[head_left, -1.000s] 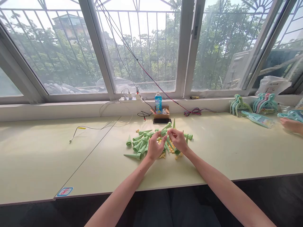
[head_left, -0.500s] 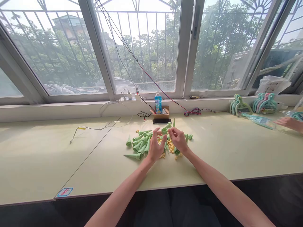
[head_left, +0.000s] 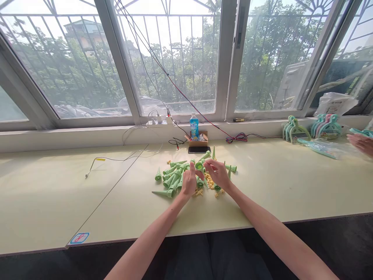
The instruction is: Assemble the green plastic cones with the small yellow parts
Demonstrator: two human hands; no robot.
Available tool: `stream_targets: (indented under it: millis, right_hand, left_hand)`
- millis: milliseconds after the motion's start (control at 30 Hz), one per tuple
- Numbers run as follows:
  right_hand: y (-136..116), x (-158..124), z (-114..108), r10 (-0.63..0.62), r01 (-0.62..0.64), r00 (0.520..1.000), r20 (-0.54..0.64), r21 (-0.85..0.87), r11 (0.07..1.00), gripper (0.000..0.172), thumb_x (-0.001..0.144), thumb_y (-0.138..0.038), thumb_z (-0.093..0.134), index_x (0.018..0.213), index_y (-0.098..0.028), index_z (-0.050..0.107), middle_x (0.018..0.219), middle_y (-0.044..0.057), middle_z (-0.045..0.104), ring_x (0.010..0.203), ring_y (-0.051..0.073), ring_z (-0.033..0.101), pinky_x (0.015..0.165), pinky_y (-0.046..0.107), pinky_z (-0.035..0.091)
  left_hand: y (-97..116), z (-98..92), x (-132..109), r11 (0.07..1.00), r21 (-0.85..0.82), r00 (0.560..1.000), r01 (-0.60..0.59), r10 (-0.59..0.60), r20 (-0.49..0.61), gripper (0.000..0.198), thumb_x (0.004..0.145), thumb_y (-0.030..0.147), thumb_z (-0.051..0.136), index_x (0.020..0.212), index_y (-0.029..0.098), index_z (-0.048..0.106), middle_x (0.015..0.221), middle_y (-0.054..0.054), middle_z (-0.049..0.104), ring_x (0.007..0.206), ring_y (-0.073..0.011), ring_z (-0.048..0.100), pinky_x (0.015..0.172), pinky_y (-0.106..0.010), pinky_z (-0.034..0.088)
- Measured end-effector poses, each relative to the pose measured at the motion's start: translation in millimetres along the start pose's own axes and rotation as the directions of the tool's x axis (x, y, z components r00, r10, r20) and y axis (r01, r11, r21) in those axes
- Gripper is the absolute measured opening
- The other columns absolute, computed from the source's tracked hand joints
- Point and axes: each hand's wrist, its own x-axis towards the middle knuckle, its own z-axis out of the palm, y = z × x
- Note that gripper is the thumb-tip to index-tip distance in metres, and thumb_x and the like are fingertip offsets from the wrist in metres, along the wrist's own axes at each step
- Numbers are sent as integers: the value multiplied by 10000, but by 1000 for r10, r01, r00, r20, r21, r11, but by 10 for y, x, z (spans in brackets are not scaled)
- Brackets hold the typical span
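My left hand (head_left: 189, 182) is closed around a green plastic watering spike (head_left: 199, 166), whose round open end is tilted towards me. My right hand (head_left: 217, 173) has its fingertips pinched together right beside that rim; whatever is between them is too small to make out. Under and around both hands lies a pile of similar green spikes (head_left: 173, 179), with wide collars and pointed tips. Small yellow plastic pieces (head_left: 210, 182) are heaped between the hands, and a few lie nearer to me.
Behind the pile are a dark phone (head_left: 199, 149) and a cardboard box (head_left: 201, 143) with a blue bottle (head_left: 194, 127). A thin cable (head_left: 116, 158) lies left. At right are clothes hangers (head_left: 295, 131) and another person's hand (head_left: 361, 144).
The spike's open end has tipped towards me, and my left fingers have closed in more. My right hand has shifted slightly left. The other person's hand has moved right.
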Motion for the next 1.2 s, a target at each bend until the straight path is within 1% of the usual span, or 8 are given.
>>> stream_targets:
  millis: [133,333,400,533,600,767,933,1200]
  right_hand:
    - [-4,2,-8,14,-13,1000,27,-7,1000,387,948,-508,467,797,-180,605,714,31,555,644,139,525,575,240,448]
    - [14,14,-22,17,-17,1000,25,27,999,368,946,-492,484,807,-173,601,706,19,538,603,120,502,546,230,427]
    - [25,17,-23,11,-11,1000,15,35,999,342,950,-465,487,813,-174,602,703,13,530,600,117,498,552,231,426]
    - [45,22,-16,26,-25,1000,-10,45,999,307,943,-439,503,821,-177,606,684,0,505,586,114,485,546,232,413]
    - [52,24,-10,48,-47,999,-23,32,998,310,937,-447,506,816,-179,605,657,-10,487,555,108,446,531,234,400]
    - [52,32,-1,96,-96,995,-32,25,995,351,923,-497,499,796,-187,606,623,-19,469,512,103,382,500,240,380]
    - [39,40,-10,125,-123,991,-40,50,991,341,912,-490,519,809,-183,626,651,2,539,523,110,408,487,242,376]
    - [60,42,6,130,-127,989,-63,49,991,342,900,-502,533,794,-186,604,673,10,578,503,110,435,476,248,386]
  left_hand:
    - [16,-18,0,1000,-5,1000,13,-13,-6,819,963,642,144,477,239,666,584,-42,698,664,-208,661,967,-433,464]
    - [10,-24,4,1000,-23,1000,-6,7,22,729,966,613,250,567,218,715,650,-45,720,737,-217,685,941,-408,488]
    - [-15,-23,11,1000,4,1000,-13,13,21,691,969,596,277,591,208,708,667,-46,714,728,-208,678,896,-383,504]
    - [-60,-27,21,993,94,997,-76,75,9,581,953,587,348,662,195,662,627,-20,640,670,-192,636,691,-321,511]
    - [-58,-32,21,987,118,994,-113,111,22,500,951,552,385,728,198,658,659,-9,633,698,-187,635,673,-302,505]
    - [-37,-33,23,982,99,985,-163,157,66,303,933,418,475,1048,229,682,939,-36,713,922,-220,669,814,-340,537]
    - [-99,-23,35,961,96,963,-260,251,101,328,891,305,558,1206,258,633,1129,-65,686,1026,-221,641,823,-347,559]
    - [-155,-8,47,928,135,937,-349,339,90,364,902,198,521,1249,265,608,1190,-81,643,1050,-201,618,813,-332,577]
